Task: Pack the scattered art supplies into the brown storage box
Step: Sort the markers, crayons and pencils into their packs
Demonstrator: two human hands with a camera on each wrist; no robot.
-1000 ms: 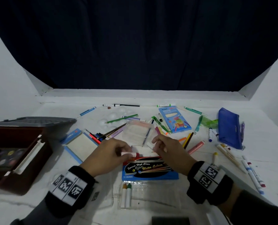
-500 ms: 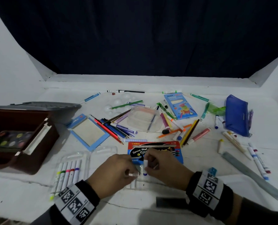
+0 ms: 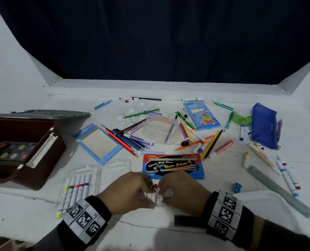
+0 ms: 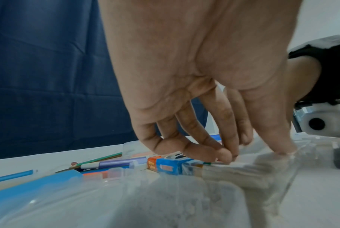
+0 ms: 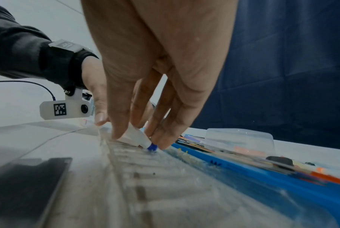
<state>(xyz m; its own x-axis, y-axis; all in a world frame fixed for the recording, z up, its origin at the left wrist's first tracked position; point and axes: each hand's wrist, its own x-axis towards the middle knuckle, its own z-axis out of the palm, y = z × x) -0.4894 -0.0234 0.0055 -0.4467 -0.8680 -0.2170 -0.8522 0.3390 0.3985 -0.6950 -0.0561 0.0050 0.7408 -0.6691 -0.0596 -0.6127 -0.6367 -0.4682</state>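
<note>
The brown storage box (image 3: 42, 160) stands open at the left with a paint palette (image 3: 9, 151) inside. Close to me at centre, both hands meet over a clear plastic tray (image 4: 262, 171). My left hand (image 3: 148, 193) pinches a small white marker (image 3: 153, 195) lying in the tray, next to one with a red tip (image 3: 154, 186). In the right wrist view, my right hand (image 5: 140, 138) pinches a white marker with a blue tip (image 5: 151, 147), pressed low onto the tray. The hands hide most of the tray.
A blue water colour box (image 3: 172, 165) lies just beyond the hands. A second clear tray of markers (image 3: 76, 185) sits left of them. Pencils, pens, a clear tub (image 3: 159, 129), a blue pouch (image 3: 263, 124) and a grey ruler (image 3: 277, 191) are scattered behind and to the right.
Both hands have come back toward me, from the water colour box down onto the clear tray. The right hand's marker went from upright to lying low in the tray.
</note>
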